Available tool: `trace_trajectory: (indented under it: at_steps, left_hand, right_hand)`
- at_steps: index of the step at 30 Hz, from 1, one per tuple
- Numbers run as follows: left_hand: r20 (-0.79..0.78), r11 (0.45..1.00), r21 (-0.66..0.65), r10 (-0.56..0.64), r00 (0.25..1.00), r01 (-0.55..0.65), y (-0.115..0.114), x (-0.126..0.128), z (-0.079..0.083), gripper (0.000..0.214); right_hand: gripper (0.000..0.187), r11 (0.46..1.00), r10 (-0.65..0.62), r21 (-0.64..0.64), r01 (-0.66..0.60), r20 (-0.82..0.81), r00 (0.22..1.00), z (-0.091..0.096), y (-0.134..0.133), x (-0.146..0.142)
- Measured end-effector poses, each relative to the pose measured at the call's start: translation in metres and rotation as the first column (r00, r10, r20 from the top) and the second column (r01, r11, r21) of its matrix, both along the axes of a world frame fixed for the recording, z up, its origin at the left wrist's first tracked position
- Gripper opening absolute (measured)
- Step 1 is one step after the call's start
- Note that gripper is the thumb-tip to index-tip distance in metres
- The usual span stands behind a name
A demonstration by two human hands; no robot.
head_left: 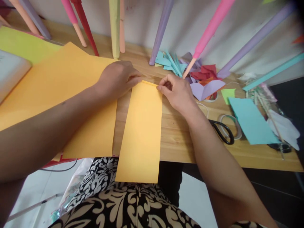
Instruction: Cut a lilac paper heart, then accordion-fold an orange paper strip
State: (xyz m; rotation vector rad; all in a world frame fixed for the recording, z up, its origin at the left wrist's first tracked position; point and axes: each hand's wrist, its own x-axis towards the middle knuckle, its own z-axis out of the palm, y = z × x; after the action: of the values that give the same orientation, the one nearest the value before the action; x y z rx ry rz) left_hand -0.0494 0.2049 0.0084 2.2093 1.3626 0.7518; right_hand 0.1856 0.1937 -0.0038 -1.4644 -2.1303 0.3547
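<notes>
A long strip of yellow-orange paper (143, 133) lies across the wooden table, its near end hanging over the front edge. Its far edge is turned over in a narrow fold or roll. My left hand (117, 79) is closed at the far left corner, fingertips on that fold. At the far right corner my right hand (177, 91) pinches the same fold between thumb and fingers. Larger yellow-orange sheets (92, 133) lie under and beside my left forearm.
Coloured paper tubes, such as a pink one (211, 30), lean on the wall. To the right are paper scraps (206, 74), black-handled scissors (222, 131), a tape roll (237, 128) and a turquoise sheet (254, 122). A white object (11, 72) rests on sheets at left.
</notes>
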Motion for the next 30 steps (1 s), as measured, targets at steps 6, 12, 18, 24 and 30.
trace_trajectory:
  at_steps: [6,12,18,24,30]
  left_hand:
    - [0.014,0.989,-0.101,0.106,0.994,-0.104,-0.0034,0.0029,0.0067,0.016]
    - [0.294,0.954,-0.264,0.220,0.930,-0.142,-0.0024,-0.0001,0.0082,0.027]
    - [0.328,0.948,-0.288,0.232,0.916,-0.137,-0.0009,-0.0027,0.0085,0.032]
    - [0.348,0.946,-0.300,0.229,0.909,-0.124,-0.0010,-0.0018,0.0082,0.031]
    - [0.425,0.944,-0.327,0.196,0.884,-0.052,0.0023,-0.0016,0.0016,0.011]
  right_hand:
    - [0.005,0.998,-0.004,-0.062,-0.015,-0.299,0.954,0.0039,0.0019,-0.0011]
    - [0.013,0.987,-0.015,-0.149,-0.066,-0.487,0.873,0.0049,0.0043,0.0045]
    - [0.019,0.991,0.004,-0.114,-0.063,-0.459,0.889,0.0090,0.0006,0.0018]
    - [0.016,0.998,-0.008,0.051,0.020,-0.227,0.974,0.0095,-0.0031,0.0028]
    - [0.014,0.997,0.039,0.064,-0.034,-0.094,0.995,0.0048,0.0004,0.0047]
